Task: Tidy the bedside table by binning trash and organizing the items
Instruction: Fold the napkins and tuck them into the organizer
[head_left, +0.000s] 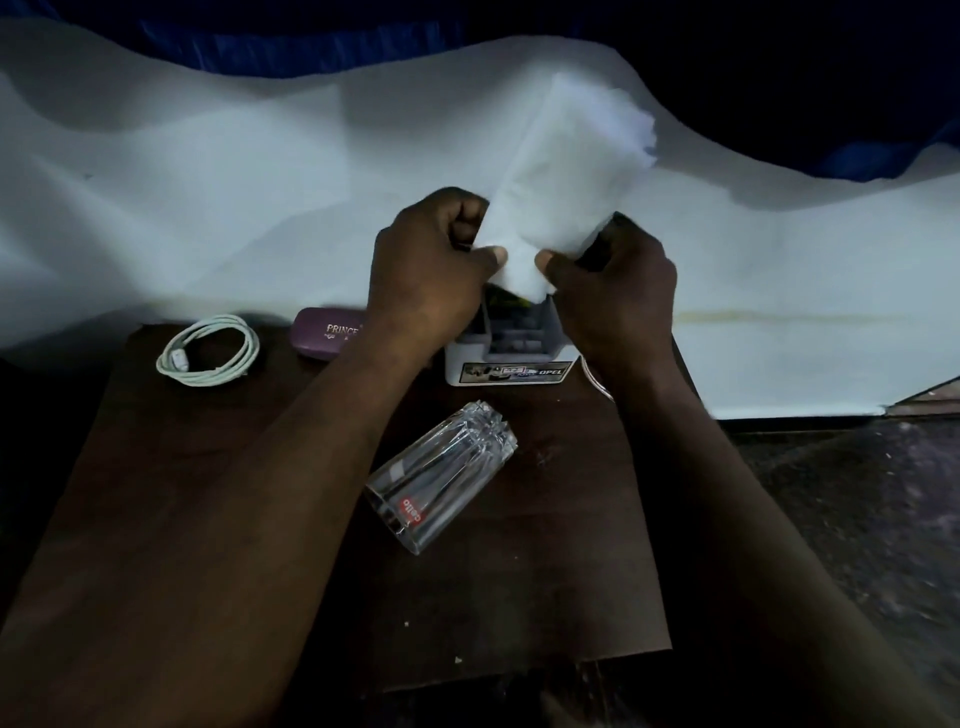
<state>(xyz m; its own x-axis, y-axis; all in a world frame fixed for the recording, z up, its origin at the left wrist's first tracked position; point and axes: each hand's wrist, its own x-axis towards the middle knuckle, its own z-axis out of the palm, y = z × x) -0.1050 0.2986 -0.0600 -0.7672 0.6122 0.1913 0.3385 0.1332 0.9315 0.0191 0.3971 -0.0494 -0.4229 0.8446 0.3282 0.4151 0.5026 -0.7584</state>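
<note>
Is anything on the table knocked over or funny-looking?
Yes. The clear drinking glass lies on its side in the middle of the bedside table, near the white organizer box. No spill shows. A few white crumbs dot the tabletop.

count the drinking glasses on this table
1: a clear glass lying on its side on the brown table, just in front of the white organizer. More could be hidden from view.
</note>
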